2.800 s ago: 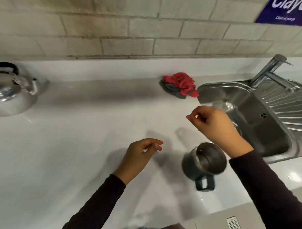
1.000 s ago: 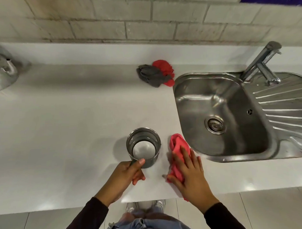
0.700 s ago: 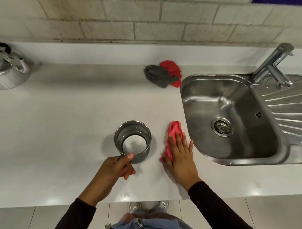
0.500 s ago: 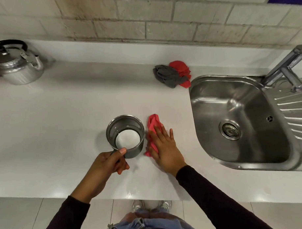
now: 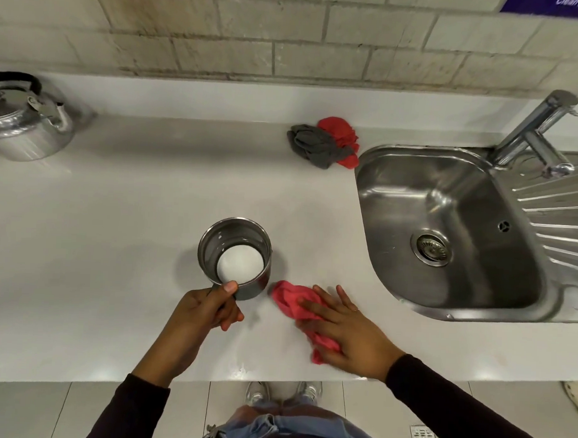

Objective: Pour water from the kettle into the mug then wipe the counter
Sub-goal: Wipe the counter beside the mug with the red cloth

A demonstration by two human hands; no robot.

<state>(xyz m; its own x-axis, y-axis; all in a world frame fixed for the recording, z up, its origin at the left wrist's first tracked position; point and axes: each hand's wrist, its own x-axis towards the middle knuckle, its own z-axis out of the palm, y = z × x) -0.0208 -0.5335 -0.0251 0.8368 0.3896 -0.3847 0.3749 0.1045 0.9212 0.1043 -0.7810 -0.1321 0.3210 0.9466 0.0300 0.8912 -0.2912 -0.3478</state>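
Red cloth (image 5: 296,305) lay flat under your right hand (image 5: 346,332), pressed on the counter (image 5: 116,245) just right of the mug (image 5: 235,256), whose handle your left hand (image 5: 202,311) gripped, so you were nearest the wet spot at the near edge.
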